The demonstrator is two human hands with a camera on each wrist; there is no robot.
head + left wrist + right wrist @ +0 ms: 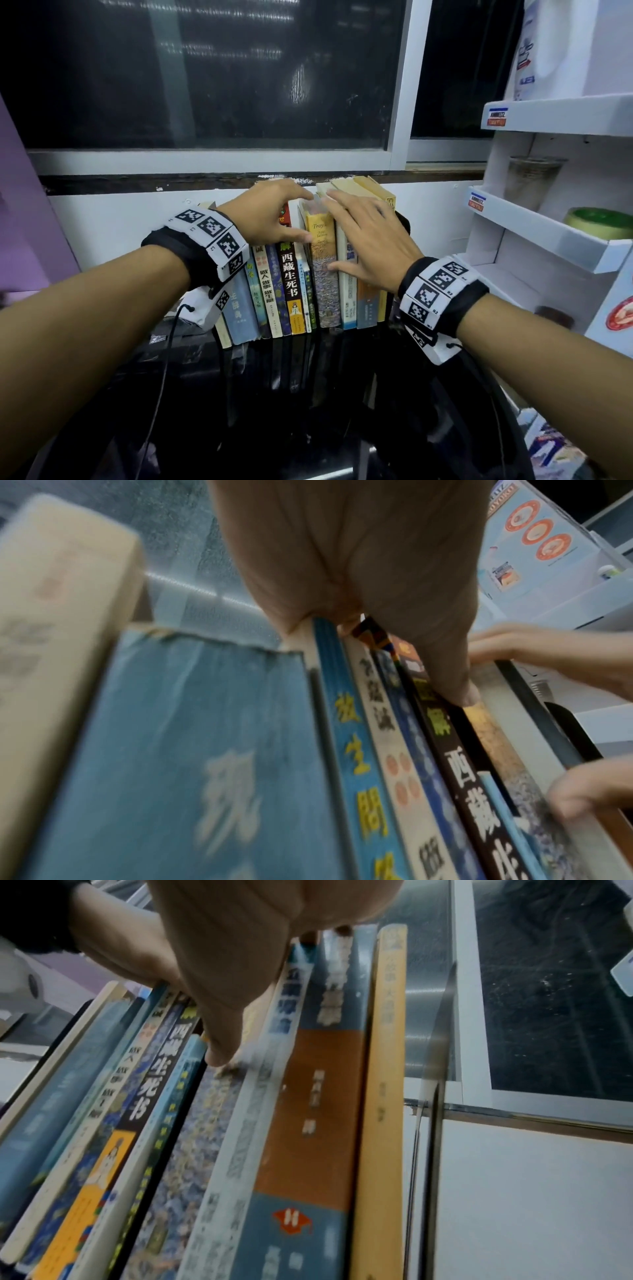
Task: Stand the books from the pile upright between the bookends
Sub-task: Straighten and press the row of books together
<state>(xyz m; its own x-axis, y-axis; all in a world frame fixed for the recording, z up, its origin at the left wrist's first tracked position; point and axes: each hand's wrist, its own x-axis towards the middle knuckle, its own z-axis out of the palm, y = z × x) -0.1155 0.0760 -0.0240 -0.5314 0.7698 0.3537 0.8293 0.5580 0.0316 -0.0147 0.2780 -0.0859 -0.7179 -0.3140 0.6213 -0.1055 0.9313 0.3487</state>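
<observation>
Black bookend (432, 1069) beside upright books (291, 274), both hands atop.

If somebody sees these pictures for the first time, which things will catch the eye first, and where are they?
First, the two hands in the middle of the head view: the left hand and the right hand both rest on the tops of a row of books standing upright on a glossy black table. Between them stands a yellow-topped book, its spine touched by both thumbs. Behind is a dark window; at right, a white shelf unit.
</observation>
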